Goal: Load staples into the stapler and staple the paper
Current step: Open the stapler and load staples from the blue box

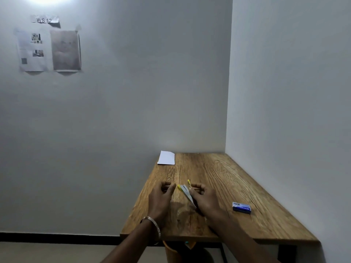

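Observation:
A small yellow and silver stapler (185,192) is hinged open over the middle of the wooden table (228,179). My right hand (204,199) grips its rear end, and the yellow tips point away from me. My left hand (161,196) hovers just left of the stapler with fingers curled and apart, holding nothing that I can see. A blue staple box (241,207) lies on the table to the right of my right hand. A folded white paper (166,158) rests at the far left corner, partly overhanging the edge.
The table stands in a corner, with white walls behind it and on the right. Its left and near edges drop to the floor. Printed sheets (49,48) are taped high on the back wall. An orange object (171,251) sits under the near edge.

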`<state>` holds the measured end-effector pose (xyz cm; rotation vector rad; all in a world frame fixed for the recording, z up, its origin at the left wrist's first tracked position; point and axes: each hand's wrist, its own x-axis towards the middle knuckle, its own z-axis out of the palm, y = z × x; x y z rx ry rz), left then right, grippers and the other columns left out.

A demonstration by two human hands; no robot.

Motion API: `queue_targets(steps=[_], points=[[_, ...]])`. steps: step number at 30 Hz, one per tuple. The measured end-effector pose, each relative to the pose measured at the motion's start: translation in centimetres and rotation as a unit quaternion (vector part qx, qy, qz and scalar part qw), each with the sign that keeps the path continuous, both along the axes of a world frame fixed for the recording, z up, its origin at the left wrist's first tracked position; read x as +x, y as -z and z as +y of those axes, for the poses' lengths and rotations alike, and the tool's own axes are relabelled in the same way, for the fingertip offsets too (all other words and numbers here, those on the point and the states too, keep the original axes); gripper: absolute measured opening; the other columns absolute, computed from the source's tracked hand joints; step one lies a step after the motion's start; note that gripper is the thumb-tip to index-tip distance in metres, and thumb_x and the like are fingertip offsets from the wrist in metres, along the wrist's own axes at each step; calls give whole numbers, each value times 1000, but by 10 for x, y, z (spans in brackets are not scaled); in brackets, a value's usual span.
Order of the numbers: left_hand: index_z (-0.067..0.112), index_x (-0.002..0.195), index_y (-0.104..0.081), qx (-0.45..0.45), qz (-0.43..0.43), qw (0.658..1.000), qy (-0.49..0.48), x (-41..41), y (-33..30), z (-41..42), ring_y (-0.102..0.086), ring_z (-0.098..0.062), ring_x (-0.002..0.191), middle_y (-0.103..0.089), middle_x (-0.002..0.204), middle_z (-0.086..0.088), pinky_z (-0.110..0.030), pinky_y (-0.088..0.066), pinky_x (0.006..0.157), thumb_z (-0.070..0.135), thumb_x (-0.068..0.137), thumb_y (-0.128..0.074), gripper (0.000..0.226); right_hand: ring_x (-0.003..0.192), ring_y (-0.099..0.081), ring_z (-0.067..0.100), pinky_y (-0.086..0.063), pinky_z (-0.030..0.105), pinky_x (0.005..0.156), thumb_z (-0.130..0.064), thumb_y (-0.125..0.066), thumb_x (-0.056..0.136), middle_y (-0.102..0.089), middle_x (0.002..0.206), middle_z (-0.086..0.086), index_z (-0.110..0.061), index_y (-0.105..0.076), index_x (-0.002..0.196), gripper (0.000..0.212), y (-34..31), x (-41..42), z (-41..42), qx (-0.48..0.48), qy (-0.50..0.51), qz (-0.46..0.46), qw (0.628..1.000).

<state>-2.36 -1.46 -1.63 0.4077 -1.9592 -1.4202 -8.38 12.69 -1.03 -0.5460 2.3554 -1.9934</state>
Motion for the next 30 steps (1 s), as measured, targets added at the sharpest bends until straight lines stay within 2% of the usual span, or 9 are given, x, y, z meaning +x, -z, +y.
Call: queue_targets(steps=[3, 5, 8, 12, 15, 17, 20, 25, 30], points=[[26, 102, -69, 1, -23, 997, 80, -3, -1, 1, -69, -11, 91, -72, 100, 4, -33, -60, 80, 34, 97, -57, 15, 104, -68, 23, -59, 45, 90, -13, -71, 90, -70, 116, 9, -9, -62, 127, 39, 1, -4, -6, -83, -3, -76, 994], [29, 96, -74, -30, -30, 989, 141, -4, -2, 2, -72, -8, 88, -76, 94, 6, -31, -60, 80, 33, 98, -57, 18, 103, -70, 27, -58, 49, 90, -8, -73, 87, -71, 113, 12, -6, -61, 128, 43, 3, -7, -10, -124, -24, -108, 986], [25, 98, -77, -47, -14, 981, 188, -5, -2, 1, -73, -8, 91, -78, 95, 6, -31, -60, 81, 28, 97, -60, 17, 94, -74, 25, -61, 46, 85, -7, -75, 84, -77, 99, 9, -6, -71, 114, 30, 7, -10, -11, -152, -57, -134, 978], [20, 105, -77, -22, 6, 975, 219, -7, -2, 1, -74, -18, 93, -78, 99, 0, -40, -61, 84, 22, 97, -61, 18, 86, -76, 27, -62, 46, 76, -16, -80, 81, -78, 91, 12, -7, -76, 96, 17, 9, -14, -9, -194, -78, -154, 966], [21, 104, -77, -36, 16, 974, 225, -5, 0, 1, -74, -17, 95, -78, 99, 1, -38, -60, 86, 17, 94, -64, 17, 79, -76, 29, -60, 39, 61, -20, -83, 77, -78, 88, 16, -5, -77, 90, 21, 7, -12, -7, -203, -83, -157, 963], [22, 101, -78, -24, 17, 974, 224, -4, 0, 0, -74, -18, 93, -78, 98, 0, -35, -60, 83, 18, 94, -64, 16, 78, -77, 30, -60, 36, 58, -19, -83, 78, -78, 87, 17, -2, -76, 91, 22, 7, -11, -7, -200, -80, -152, 965], [19, 100, -77, -10, 11, 973, 229, -3, 0, 0, -75, -21, 90, -78, 97, -4, -35, -61, 79, 17, 95, -62, 16, 80, -77, 31, -61, 37, 60, -13, -79, 82, -77, 88, 19, -1, -76, 89, 15, 8, -10, -7, -200, -74, -146, 966], [10, 106, -73, 23, 7, 968, 250, -3, 0, 0, -75, -29, 92, -77, 99, -10, -45, -60, 83, 13, 97, -59, 17, 85, -76, 33, -63, 45, 70, -13, -74, 88, -77, 89, 20, -1, -75, 90, 12, 10, -10, -7, -191, -82, -131, 969], [8, 108, -72, 37, 5, 966, 255, -4, 0, 1, -75, -29, 92, -77, 100, -11, -39, -61, 78, 13, 97, -58, 18, 85, -76, 32, -63, 45, 73, -14, -71, 90, -77, 91, 19, 0, -74, 94, 15, 12, -11, -8, -188, -83, -131, 970]])
